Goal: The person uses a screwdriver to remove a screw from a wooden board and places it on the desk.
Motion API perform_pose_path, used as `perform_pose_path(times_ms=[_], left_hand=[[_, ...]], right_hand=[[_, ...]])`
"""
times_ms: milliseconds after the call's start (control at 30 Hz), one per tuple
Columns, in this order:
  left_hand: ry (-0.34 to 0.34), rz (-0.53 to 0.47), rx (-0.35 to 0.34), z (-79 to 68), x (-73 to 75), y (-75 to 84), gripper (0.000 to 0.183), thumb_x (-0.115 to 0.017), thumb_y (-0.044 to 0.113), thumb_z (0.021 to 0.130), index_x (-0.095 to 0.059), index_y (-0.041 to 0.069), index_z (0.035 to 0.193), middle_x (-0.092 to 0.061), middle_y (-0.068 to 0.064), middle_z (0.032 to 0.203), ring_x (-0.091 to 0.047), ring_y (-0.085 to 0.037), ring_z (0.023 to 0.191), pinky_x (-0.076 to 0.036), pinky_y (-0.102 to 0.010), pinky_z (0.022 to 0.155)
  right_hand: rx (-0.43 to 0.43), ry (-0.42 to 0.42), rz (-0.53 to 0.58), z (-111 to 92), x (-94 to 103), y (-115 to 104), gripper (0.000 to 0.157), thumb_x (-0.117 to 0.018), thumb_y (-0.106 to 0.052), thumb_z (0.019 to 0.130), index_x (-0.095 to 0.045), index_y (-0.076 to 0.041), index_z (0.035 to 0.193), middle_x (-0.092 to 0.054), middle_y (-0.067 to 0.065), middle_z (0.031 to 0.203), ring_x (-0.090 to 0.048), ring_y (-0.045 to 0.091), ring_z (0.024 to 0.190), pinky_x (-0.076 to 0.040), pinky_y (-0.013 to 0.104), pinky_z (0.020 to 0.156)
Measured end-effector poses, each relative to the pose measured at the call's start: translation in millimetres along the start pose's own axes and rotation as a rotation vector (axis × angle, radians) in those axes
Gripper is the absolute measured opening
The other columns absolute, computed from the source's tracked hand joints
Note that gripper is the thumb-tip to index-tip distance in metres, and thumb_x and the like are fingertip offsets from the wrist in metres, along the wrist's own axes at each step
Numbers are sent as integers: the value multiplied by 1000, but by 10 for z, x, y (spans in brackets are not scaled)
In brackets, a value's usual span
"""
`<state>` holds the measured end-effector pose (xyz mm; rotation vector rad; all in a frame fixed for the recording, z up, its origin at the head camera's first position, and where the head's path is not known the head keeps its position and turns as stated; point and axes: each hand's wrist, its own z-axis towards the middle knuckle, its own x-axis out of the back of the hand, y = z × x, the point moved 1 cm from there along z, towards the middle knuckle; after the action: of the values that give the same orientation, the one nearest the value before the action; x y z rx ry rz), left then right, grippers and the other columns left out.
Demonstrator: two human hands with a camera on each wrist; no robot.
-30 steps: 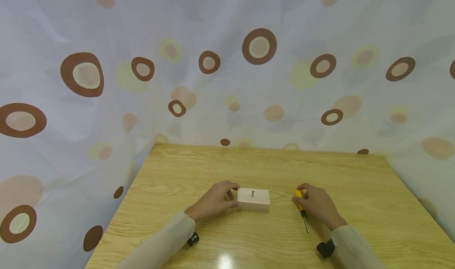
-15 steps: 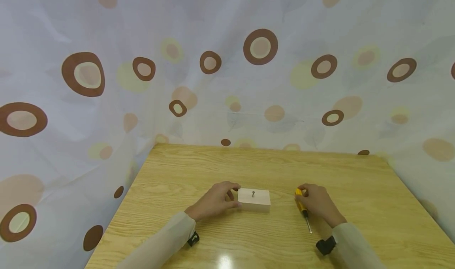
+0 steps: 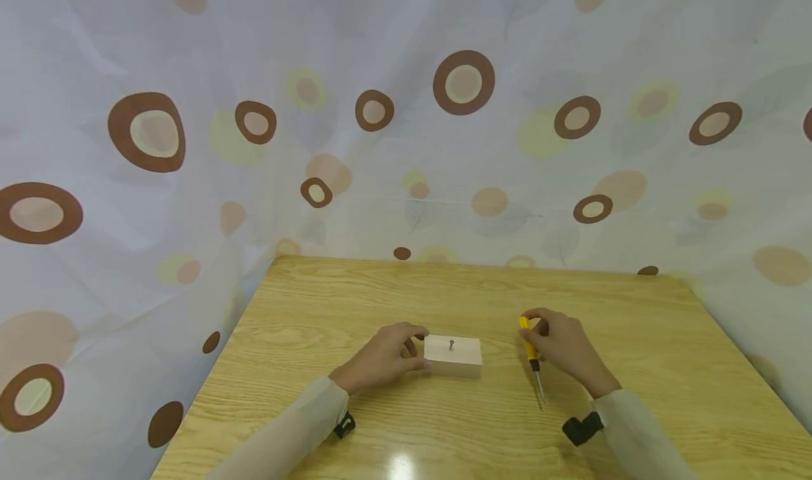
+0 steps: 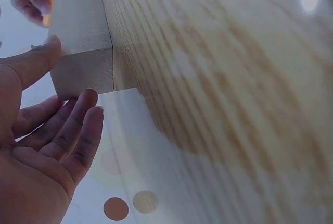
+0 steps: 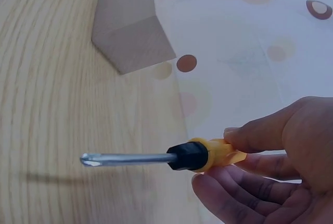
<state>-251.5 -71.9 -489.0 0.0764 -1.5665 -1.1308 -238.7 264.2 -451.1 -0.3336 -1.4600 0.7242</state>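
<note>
A white curtain (image 3: 406, 142) with brown, yellow and pinkish circles surrounds your place at the far side and at both flanks. In front of it lies your bench (image 3: 355, 297) of yellowish wood grain, and a bright light spot (image 3: 401, 466) shines on it near 6 o'clock.

Take the far edge of the bench as 12 o'clock. The pale wooden block (image 3: 453, 368) lies flat on the bench, near its middle, with its long side running from 9 to 3 o'clock. A small metal screw (image 3: 451, 345) stands roughly upright from about the middle of its top face.

Your two hands are well apart from each other. At 9 o'clock of the block, your left hand (image 3: 383, 357) grips its end, the thumb on the near side and the forefinger at the far corner. At 3 o'clock of the block, your right hand (image 3: 567, 349) pinches the yellow handle of the screwdriver (image 3: 529, 339) between thumb and fingers. The metal shaft points away between 5 and 6 o'clock, and its tip (image 5: 89, 160) is raised above the bench, for its shadow falls apart from it.

You wear light long sleeves (image 3: 285, 431), and a black device (image 3: 581, 428) sits at your right wrist.
</note>
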Motion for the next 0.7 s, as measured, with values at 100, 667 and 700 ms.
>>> perform_pose_path(times_ms=[100, 667, 700], left_hand=[[0, 4, -3, -1, -4, -4, 59, -68, 45, 85, -52, 16, 134, -56, 5, 124, -59, -9, 95, -49, -20, 73], [-1, 5, 13, 0, -11, -7, 58, -68, 45, 85, -52, 18, 134, -55, 7, 124, -59, -7, 94, -49, -20, 73], [-1, 4, 13, -2, -9, -4, 58, -68, 45, 85, -52, 18, 134, -55, 7, 124, -59, -8, 94, -49, -20, 73]], right_hand=[[1, 4, 5, 6, 19, -46, 43, -62, -28, 94, -55, 0, 127, -65, 4, 79, -62, 18, 54, -50, 28, 49], [101, 108, 69, 77, 104, -291, 37, -65, -25, 93, -56, -9, 124, -64, 6, 85, -62, 21, 66, -52, 26, 49], [112, 115, 75, 81, 112, -315, 36, -65, -24, 93, -56, -9, 124, -63, 6, 86, -62, 23, 67, -52, 26, 49]])
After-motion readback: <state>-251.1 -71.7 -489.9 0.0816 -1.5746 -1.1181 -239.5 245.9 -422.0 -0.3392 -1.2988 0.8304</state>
